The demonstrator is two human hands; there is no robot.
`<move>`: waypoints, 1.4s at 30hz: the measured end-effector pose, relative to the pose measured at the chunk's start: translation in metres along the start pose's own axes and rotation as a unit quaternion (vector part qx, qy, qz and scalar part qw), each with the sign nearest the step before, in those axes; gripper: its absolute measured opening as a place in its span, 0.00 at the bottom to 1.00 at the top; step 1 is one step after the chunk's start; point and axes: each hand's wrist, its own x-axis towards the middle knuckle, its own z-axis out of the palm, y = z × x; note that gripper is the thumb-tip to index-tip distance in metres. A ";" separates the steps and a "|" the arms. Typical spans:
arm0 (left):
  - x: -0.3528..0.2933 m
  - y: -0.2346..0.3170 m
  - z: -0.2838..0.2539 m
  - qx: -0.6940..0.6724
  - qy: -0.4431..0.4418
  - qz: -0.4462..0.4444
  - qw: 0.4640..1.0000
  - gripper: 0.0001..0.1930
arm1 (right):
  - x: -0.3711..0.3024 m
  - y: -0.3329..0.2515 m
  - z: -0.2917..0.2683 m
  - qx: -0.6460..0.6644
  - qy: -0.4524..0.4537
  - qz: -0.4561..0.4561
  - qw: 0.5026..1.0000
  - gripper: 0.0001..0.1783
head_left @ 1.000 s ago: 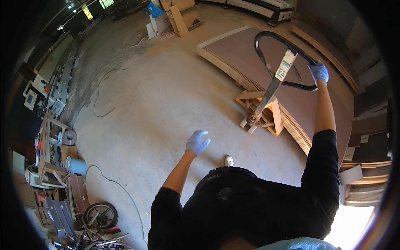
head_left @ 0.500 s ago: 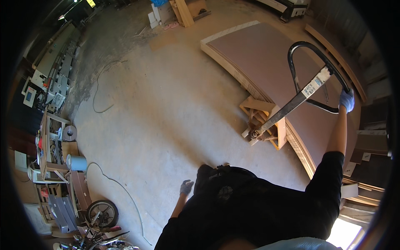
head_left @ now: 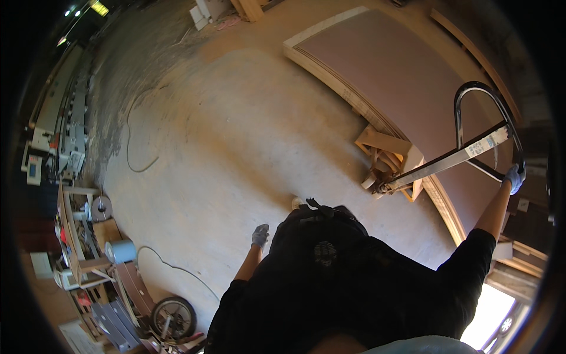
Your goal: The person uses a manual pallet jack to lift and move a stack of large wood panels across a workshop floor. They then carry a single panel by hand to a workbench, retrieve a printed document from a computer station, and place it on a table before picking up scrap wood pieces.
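My right hand (head_left: 514, 179), in a bluish glove, is wrapped round the black loop handle of a pallet jack (head_left: 439, 164) at the right. Its shaft slants from the loop down to the wheels at the near edge of a stack of brown boards (head_left: 389, 65). The jack's frame reaches in at the stack's side, and its forks are hidden. My left hand (head_left: 260, 235), in a grey glove, hangs beside my body above the floor, its fingers loosely curled with nothing visible in them.
Along the left stand a long machine (head_left: 59, 112), a wooden rack (head_left: 73, 230), a light blue bucket (head_left: 121, 252) and a spoked wheel (head_left: 173, 317). Hoses (head_left: 177, 266) lie on the concrete floor. A long board (head_left: 471, 56) lies beyond the stack, with more boards (head_left: 525, 251) at the right.
The jack's handle has swung right and lower in view with my right hand still on it. My left hand has moved slightly up. The surroundings have shifted as my view turned.
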 end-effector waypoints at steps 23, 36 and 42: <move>0.217 0.233 0.112 0.388 -0.191 0.158 0.888 0.16 | -0.101 -0.145 -0.027 0.627 -0.201 0.506 0.557 0.41; 0.202 0.258 0.152 0.227 -0.112 0.009 0.967 0.16 | -0.009 -0.091 -0.005 0.631 -0.169 0.402 0.641 0.12; 0.208 0.267 0.166 0.248 -0.148 0.027 0.957 0.17 | -0.105 -0.172 -0.022 0.454 -0.071 0.481 0.747 0.53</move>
